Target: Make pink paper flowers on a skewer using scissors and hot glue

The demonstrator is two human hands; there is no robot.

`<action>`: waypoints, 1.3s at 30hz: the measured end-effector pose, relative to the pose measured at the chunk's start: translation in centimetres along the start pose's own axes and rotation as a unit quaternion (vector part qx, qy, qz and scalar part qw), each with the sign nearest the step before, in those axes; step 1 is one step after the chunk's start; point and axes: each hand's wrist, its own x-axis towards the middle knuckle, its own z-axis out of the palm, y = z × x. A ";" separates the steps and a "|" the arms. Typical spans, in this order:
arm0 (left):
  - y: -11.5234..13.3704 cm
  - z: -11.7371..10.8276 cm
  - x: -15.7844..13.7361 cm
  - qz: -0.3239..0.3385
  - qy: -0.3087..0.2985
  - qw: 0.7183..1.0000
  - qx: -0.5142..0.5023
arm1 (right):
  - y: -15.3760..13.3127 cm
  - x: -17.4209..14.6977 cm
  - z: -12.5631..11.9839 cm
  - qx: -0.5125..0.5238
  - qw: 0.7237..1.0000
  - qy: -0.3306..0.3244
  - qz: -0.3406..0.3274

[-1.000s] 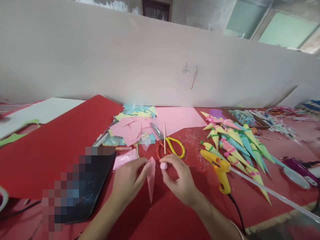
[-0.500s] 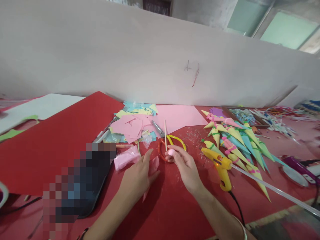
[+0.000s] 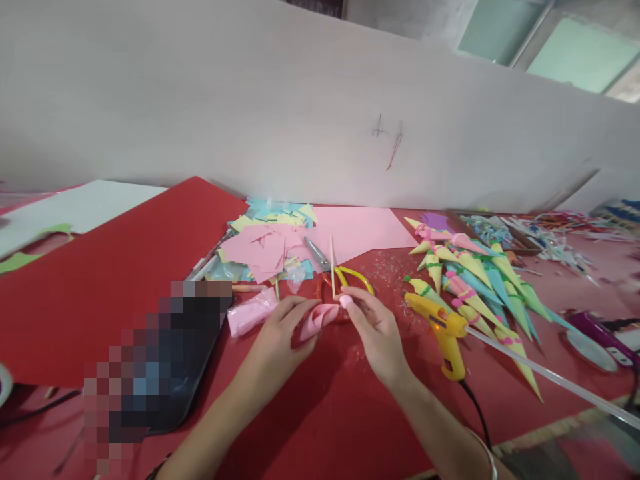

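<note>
My left hand [image 3: 286, 340] is closed on a piece of pink paper [image 3: 319, 320], which is curled round into an open loop facing right. Just beside it, my right hand [image 3: 376, 333] is closed, thumb against fingers, on what looks like a thin pale stick [image 3: 332, 267] that points upward. A small pink oval shows at the right thumb tip; whether it is a nail or a separate piece I cannot tell. Behind the fingers lie scissors [image 3: 354, 277] with red and yellow handles, their lower part hidden by my right hand.
A yellow glue gun [image 3: 440, 323] with a clear stick lies right, by a pile of decorated paper cones [image 3: 475, 280]. Pink paper scraps [image 3: 265, 247] and a pink sheet [image 3: 367, 230] lie behind. Left are a plastic-wrapped pink packet [image 3: 251, 313] and a dark, partly pixelated object [image 3: 193, 373].
My left hand has turned and moved slightly right, bringing the pink paper up between the hands, where its curled shape now shows. My right hand has barely moved.
</note>
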 end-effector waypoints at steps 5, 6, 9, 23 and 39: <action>0.2 -0.2 0.0 0.026 0.010 1.000 -0.001 | -0.3 -0.1 -0.2 -0.018 1.000 -0.016 -0.021; 0.2 -0.3 0.0 0.025 0.006 1.000 -0.003 | -0.3 0.0 -0.2 -0.018 0.999 -0.016 -0.026; 0.2 -0.3 -0.1 0.002 -0.034 0.999 -0.006 | -0.3 0.0 -0.3 -0.019 0.999 -0.011 -0.032; 0.2 0.1 -0.3 -0.034 -0.089 0.995 -0.013 | 0.4 0.0 -0.4 -0.080 0.988 -0.022 -0.129; 1.1 -0.2 -0.3 -0.069 -0.075 0.991 -0.086 | 0.5 -0.5 -0.6 -0.099 0.979 -0.095 -0.149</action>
